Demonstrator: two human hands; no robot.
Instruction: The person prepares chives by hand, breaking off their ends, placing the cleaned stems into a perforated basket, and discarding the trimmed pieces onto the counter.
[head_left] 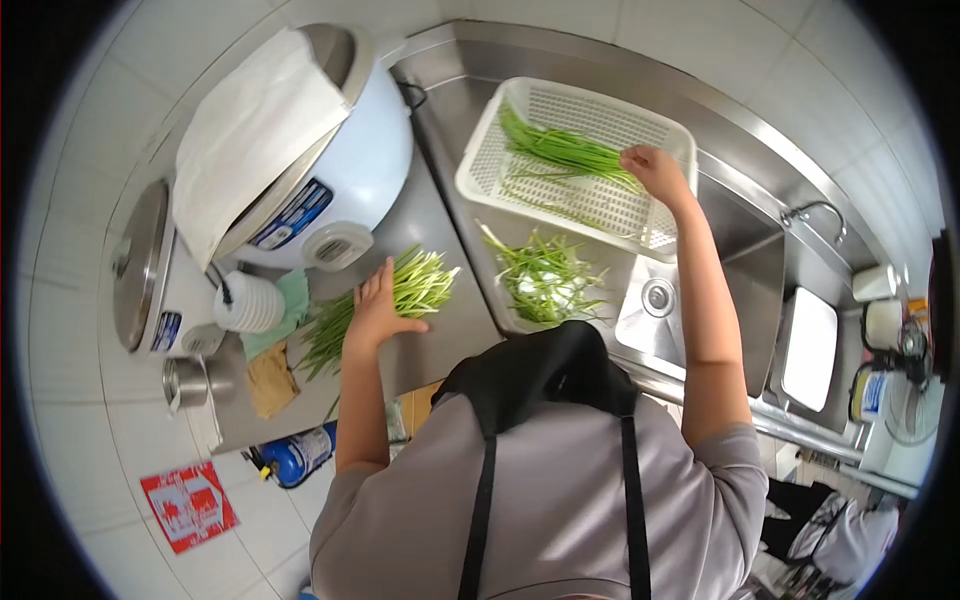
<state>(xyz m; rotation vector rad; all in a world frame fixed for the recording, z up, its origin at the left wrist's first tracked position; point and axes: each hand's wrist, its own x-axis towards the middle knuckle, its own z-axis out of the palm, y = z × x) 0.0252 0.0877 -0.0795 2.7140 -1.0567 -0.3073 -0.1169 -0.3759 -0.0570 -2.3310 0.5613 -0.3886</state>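
Note:
My left hand [376, 312] rests on a bunch of chives [425, 283], thin green stalks with pale ends, lying on the steel counter. Its thumb points away to the right and its fingers are spread over the stalks. Over the white perforated basket [478, 165], my right hand [657, 176] has its fingers closed at the pale ends of a second bundle of chives [570, 148]. That bundle lies lengthwise in the basket, with a few stray stalks below it. Between my hands, in front of the basket, sits a loose heap of green and whitish trimmings [548, 280].
A large rice cooker [375, 160] with a white cloth [255, 130] on it stands at back left. A steel sink [735, 270] with a tap [815, 215] lies right. Left are a green cloth [292, 300], a brown cloth [270, 380] and a metal cup [185, 382].

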